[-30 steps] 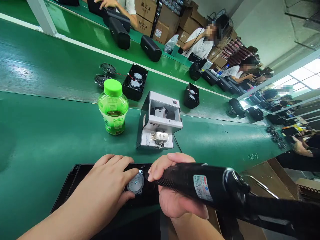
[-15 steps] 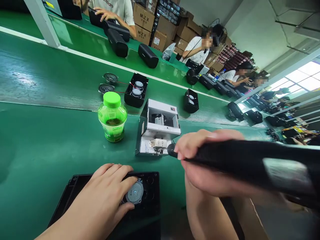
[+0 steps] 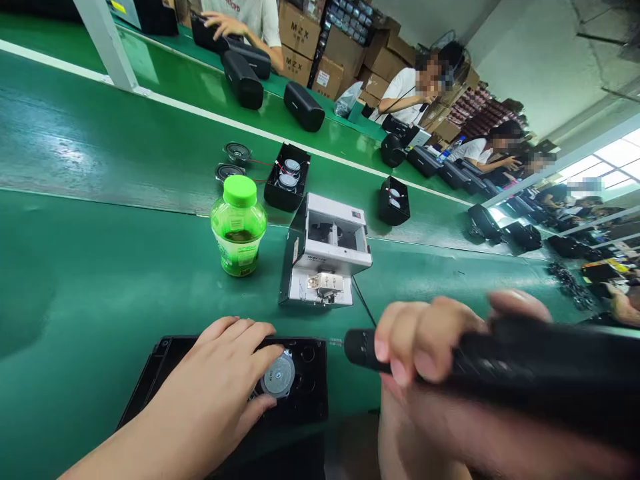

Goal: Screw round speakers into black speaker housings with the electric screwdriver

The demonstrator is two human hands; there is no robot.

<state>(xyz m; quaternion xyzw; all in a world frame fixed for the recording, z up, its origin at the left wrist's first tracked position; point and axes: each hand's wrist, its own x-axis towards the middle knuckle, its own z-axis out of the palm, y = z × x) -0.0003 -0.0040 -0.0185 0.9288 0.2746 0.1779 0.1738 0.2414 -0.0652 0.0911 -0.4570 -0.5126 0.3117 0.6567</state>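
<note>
2 hands in view: both bare, person's own, at near edge of bench.
L hand (image 3: 210,380): open, palm down, fingers spread; fingertips + thumb at edge of speaker driver, pinning it.
R hand (image 3: 425,347): closed round barrel of electric screwdriver (image 3: 525,353); blurred, finger detail unclear. Tool lies roughly level, nose pointing twd L hand, clear of work.
Speaker driver (image 3: 278,375): round, metal-backed, seated in black speaker cabinet (image 3: 150,363), open side up; several holes beside it. Screws at driver: cannot tell.
Screw feeder (image 3: 325,250): white, just beyond cabinet; metal pick-up rail (image 3: 325,283) at front, black cable (image 3: 363,300) running off its R side.
Bottle: green-capped drink bottle (image 3: 239,227), upright, L of feeder.
Bench: green belt (image 3: 100,287), carrying 2 loose drivers (image 3: 237,152) + black cabinet w/ fitted drivers (image 3: 287,179), further back.
Background: cartons marked MZX (image 3: 297,33); co-workers (image 3: 400,90) at far line.
Technique (judgement): flat, even L-hand pressure is sound; keep fingers off holes, bring tool square to work, nose upright, not at current level angle.
</note>
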